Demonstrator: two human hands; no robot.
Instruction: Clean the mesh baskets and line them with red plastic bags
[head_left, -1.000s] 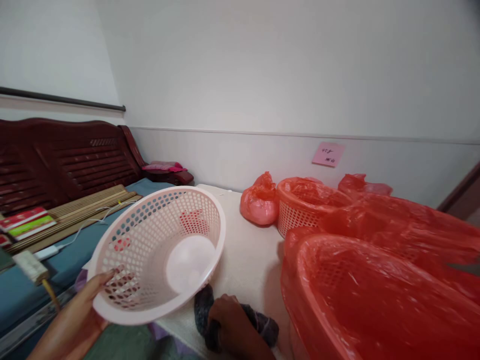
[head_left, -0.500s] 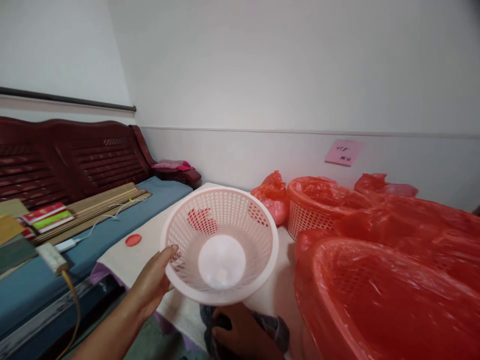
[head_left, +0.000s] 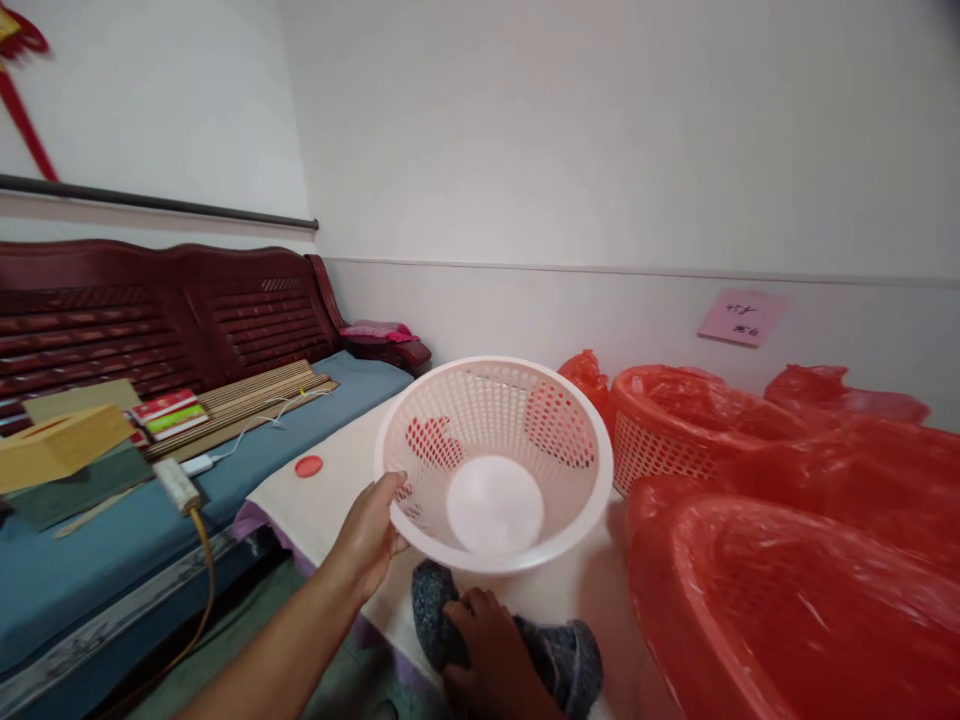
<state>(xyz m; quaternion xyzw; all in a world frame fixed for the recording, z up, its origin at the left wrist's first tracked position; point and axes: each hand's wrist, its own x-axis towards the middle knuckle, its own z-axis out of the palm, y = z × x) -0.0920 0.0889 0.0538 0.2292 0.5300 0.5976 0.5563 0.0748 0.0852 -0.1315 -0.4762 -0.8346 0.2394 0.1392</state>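
My left hand (head_left: 369, 535) grips the near-left rim of a pale pink perforated plastic basket (head_left: 495, 462), held tilted above the cloth-covered table (head_left: 341, 488) with its open mouth towards me. Below the basket, at the table's front edge, my right hand (head_left: 487, 650) rests on a dark grey cloth (head_left: 559, 655), fingers closed over it. The basket hides part of the table behind it.
A large basket lined with a red plastic bag (head_left: 795, 620) fills the right foreground. A smaller red-lined basket (head_left: 675, 425) and red bags stand by the wall. A small red lid (head_left: 308, 466) lies on the table. A dark wooden bench (head_left: 150, 320) with books and cables is at left.
My left hand has carried the pink basket to the right, over the table, and turned its mouth more towards me. My right hand has stayed on the dark cloth.
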